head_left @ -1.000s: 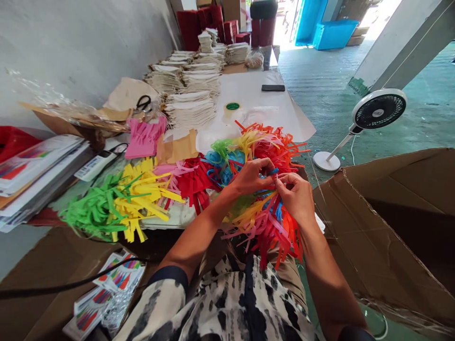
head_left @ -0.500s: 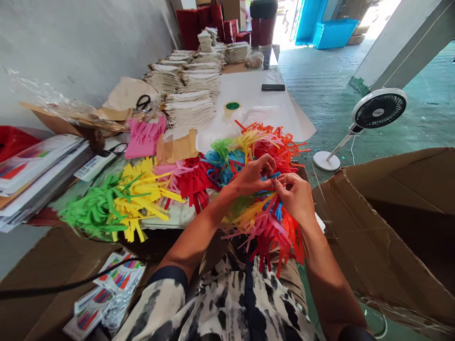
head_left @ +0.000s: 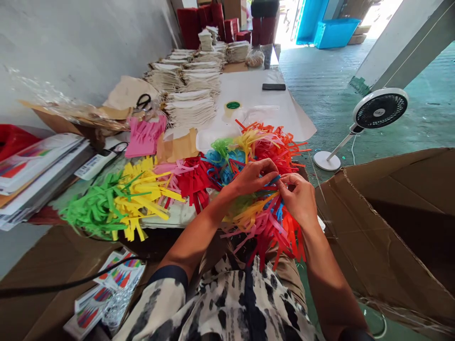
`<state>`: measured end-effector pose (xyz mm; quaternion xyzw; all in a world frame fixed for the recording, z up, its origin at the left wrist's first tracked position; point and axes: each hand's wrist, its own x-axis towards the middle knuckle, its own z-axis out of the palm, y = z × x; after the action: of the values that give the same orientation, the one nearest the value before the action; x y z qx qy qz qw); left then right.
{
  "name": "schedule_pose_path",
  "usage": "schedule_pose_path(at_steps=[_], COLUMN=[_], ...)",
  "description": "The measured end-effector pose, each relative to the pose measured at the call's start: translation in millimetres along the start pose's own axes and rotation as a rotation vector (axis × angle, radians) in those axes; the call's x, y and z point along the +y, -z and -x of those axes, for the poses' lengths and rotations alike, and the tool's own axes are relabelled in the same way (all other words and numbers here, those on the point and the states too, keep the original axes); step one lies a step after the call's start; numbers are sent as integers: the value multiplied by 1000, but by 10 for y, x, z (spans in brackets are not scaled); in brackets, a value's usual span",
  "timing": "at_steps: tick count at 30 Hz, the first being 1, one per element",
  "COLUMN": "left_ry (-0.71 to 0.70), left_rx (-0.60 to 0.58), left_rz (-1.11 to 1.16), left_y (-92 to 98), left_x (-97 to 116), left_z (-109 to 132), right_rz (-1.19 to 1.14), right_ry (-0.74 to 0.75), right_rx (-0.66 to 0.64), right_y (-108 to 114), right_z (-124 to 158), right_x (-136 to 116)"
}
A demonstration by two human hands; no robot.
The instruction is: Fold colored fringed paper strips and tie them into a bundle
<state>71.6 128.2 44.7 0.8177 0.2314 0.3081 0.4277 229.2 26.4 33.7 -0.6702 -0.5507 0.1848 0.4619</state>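
Note:
My left hand (head_left: 256,176) and my right hand (head_left: 296,193) meet above the table's front edge. Both are closed, pinching a small blue tissue paper tassel (head_left: 274,180) at its twisted top between the fingertips. Below them hang yellow, pink, red and orange paper tassels (head_left: 265,225) over my lap, seemingly joined in a row; the joining string is hard to see. Behind my hands lies a heap of orange, pink and blue tassels (head_left: 273,144). To the left are red (head_left: 192,184), yellow (head_left: 145,194) and green tassels (head_left: 94,206).
Stacks of white fringed paper (head_left: 194,102) fill the table's back left. A tape roll (head_left: 232,105), a black phone-like object (head_left: 273,87) and scissors (head_left: 143,101) lie on the table. An open cardboard box (head_left: 384,222) stands right, near a fan (head_left: 380,111).
My left fingers have closed in around the blue tassel's top, the raised index finger coming down. My hands have shifted very slightly right; the other tassels stay put.

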Motion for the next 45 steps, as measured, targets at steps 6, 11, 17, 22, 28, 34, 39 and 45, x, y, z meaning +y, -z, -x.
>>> schedule_pose_path(at_steps=[6,11,17,22,28,34,39,45], left_ry=[-25,27,46,14,107,414,353,356], left_rx=[-3,45,52,-34,-100,-72,-45,-112], left_rz=[-124,-262,-290,-34,-397,-1041,-1136,-1121], left_y=[-28,-70,-85,-24,118,188,78,-31], left_x=[2,55,131,62,-66,94,145,36], left_z=[8,23,52,133,253,197,60,-25], right_rz=[-8,-84,-164,-344,-447,-372,-352,-347], right_ry=[5,-67,-16,-8,-16,-37,-5,2], right_rx=[-8,-16,38,159,181,140,54,87], right_y=[15,16,-14,-70,-155,-116,-121,-93], right_z=[16,33,40,115,205,225,226,215], right_x=[-12,-44,-6,18,-12,-31,-6,27])
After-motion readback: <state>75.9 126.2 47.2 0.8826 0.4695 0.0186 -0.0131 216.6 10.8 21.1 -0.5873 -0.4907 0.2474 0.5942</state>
